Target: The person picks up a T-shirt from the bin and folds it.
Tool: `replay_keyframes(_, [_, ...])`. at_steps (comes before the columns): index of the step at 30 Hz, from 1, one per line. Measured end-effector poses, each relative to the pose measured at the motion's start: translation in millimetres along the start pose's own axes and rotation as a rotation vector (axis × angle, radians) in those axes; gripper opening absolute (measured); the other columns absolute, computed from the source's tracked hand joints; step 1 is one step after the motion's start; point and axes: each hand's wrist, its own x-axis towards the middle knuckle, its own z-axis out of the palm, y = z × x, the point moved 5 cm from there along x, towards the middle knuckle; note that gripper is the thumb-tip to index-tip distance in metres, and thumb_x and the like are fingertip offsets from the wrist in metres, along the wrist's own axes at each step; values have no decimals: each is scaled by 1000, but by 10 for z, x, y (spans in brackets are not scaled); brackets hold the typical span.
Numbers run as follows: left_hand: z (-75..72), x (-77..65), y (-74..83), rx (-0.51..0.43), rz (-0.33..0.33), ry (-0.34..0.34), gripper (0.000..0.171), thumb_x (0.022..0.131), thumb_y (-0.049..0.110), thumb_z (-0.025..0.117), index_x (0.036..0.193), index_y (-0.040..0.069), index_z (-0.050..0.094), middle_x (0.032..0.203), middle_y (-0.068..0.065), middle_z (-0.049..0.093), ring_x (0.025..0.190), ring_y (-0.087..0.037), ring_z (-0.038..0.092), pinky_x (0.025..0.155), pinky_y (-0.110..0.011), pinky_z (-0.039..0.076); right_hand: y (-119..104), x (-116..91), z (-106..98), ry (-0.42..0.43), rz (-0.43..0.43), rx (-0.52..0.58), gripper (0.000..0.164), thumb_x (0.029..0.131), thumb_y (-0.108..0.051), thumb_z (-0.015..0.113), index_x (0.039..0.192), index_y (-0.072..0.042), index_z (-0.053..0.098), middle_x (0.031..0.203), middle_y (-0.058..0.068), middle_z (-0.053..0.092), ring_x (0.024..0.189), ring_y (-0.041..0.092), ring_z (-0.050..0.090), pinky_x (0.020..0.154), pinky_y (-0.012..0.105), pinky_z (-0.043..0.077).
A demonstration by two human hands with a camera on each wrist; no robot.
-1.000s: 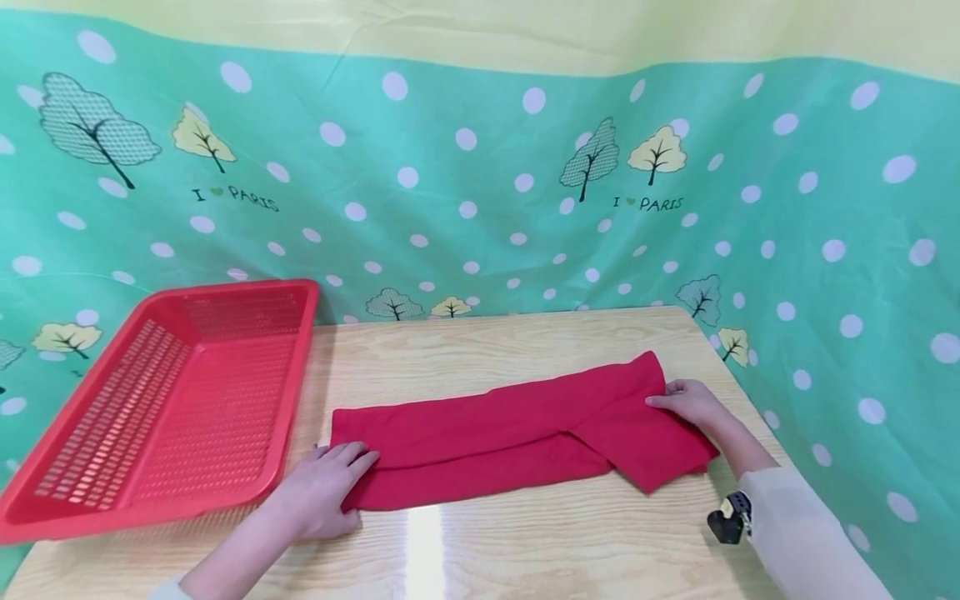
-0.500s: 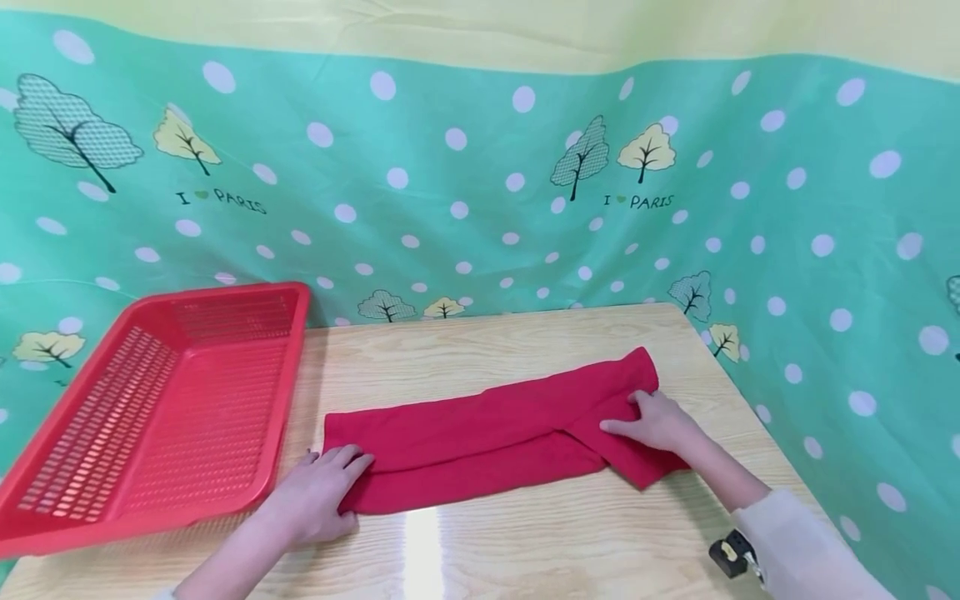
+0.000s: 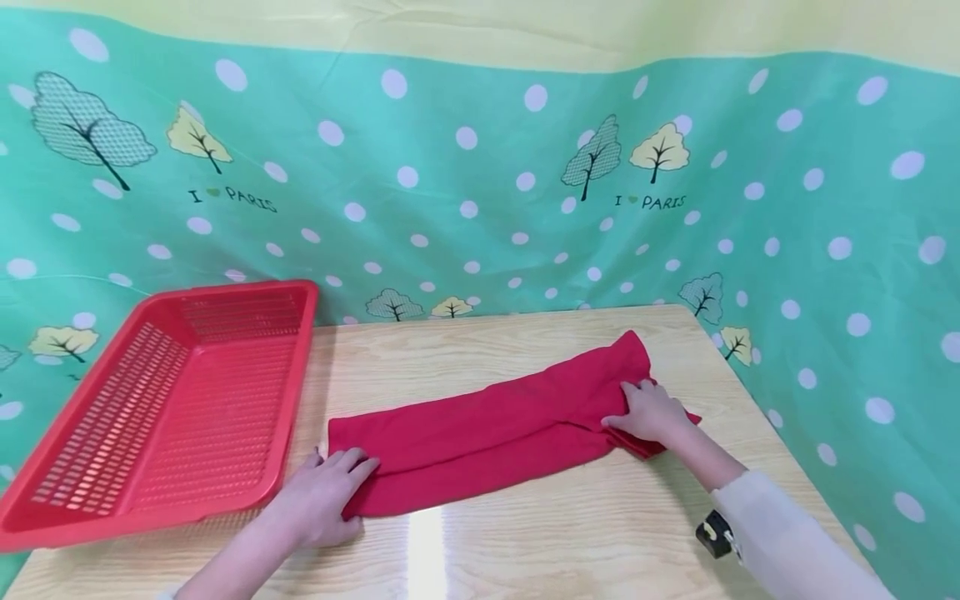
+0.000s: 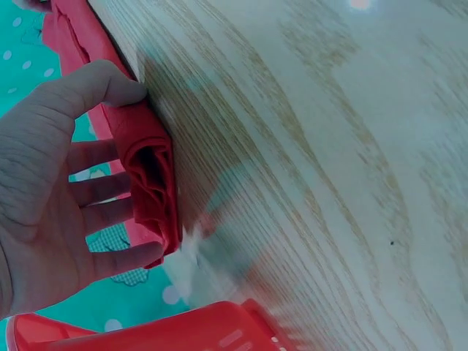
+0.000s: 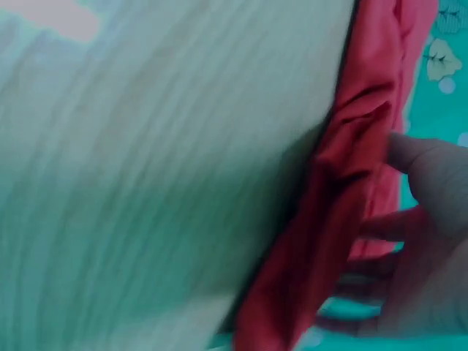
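A red cloth (image 3: 480,433), folded into a long strip, lies across the wooden table. My left hand (image 3: 322,500) rests at its left end. In the left wrist view the thumb bends onto the cloth's near edge, and the fairly straight fingers (image 4: 102,213) lie against the folded layers. Over the right end, my right hand (image 3: 651,412) grips the bunched cloth between thumb and fingers. The right wrist view shows the raised, crumpled edge of the cloth (image 5: 322,197) beside that hand, partly blurred. A small corner sticks out to the right of the hand.
A red plastic basket (image 3: 217,408) with perforated sides stands at the left of the table (image 3: 517,542). A green dotted curtain (image 3: 465,167) with printed trees hangs behind and on the right. A small black device (image 3: 716,533) hangs at the right sleeve.
My right hand has moved left from the cloth's right edge, and the loose flap there is bunched up under it. The left hand has stayed at its end.
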Motion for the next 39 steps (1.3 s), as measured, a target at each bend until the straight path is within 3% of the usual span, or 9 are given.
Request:
replay_keyframes(5, [18,13,15,-15,-7,-21,67,66,34,75,125,7,56,119,-11,55,112,-30,53,96,-64,36,-223,-187,12,-19,72,-86,82,78,-45,69,137,4,38,125,34,43,111,50,46,77,63,46])
replay_keyframes(10, [1,43,-2,-26,-26,-29,68,65,34,77,125,7,56,120,-10,55,113,-30,52,98,-64,34,-367,-246,102,-100,70,-3,84,81,-43,67,140,5,34,130,37,38,113,54,44,77,55,51])
replay_keyframes(16, [-17,12,17,-13,-30,-53,69,66,37,76,125,7,57,120,-11,55,113,-31,52,97,-62,35,-306,-39,179,-67,-13,104,81,85,-40,65,142,6,30,138,39,29,122,61,33,88,62,44])
replay_keyframes(21, [-16,-42,112,-13,-18,-98,71,66,44,74,124,6,58,122,-13,56,116,-32,52,98,-59,36,-241,266,189,-11,-143,158,79,87,-43,61,143,3,30,144,37,23,131,57,23,97,68,32])
replay_keyframes(24, [-29,-58,214,0,30,-87,74,64,52,73,120,6,61,118,-12,59,111,-31,55,94,-54,39,-230,454,161,5,-218,181,79,87,-48,59,143,0,32,146,35,21,134,54,21,102,67,27])
replay_keyframes(30, [-53,-70,535,62,214,-26,68,66,64,66,107,10,67,104,-6,65,96,-25,61,85,-48,43,-231,720,51,-28,-288,213,80,85,-52,60,144,-5,34,149,31,19,136,50,18,105,62,27])
replay_keyframes(33, [-57,-76,656,88,274,-8,66,66,70,63,102,14,68,97,0,65,89,-19,60,82,-45,45,-286,746,8,-23,-266,121,75,86,-46,61,143,-5,35,149,30,21,137,48,20,103,64,28])
replay_keyframes(36, [-67,-73,636,62,292,4,65,64,71,64,100,18,69,92,7,60,86,-14,54,79,-42,44,-466,623,-49,63,-280,-28,65,86,-39,64,137,-4,44,146,29,30,134,46,28,99,65,32])
replay_keyframes(39, [-99,-50,487,-1,292,68,40,72,52,69,96,20,70,87,10,54,83,-9,49,72,-32,40,-798,373,-63,188,-380,-118,52,85,-34,66,127,-5,55,138,25,43,127,42,42,94,61,40])
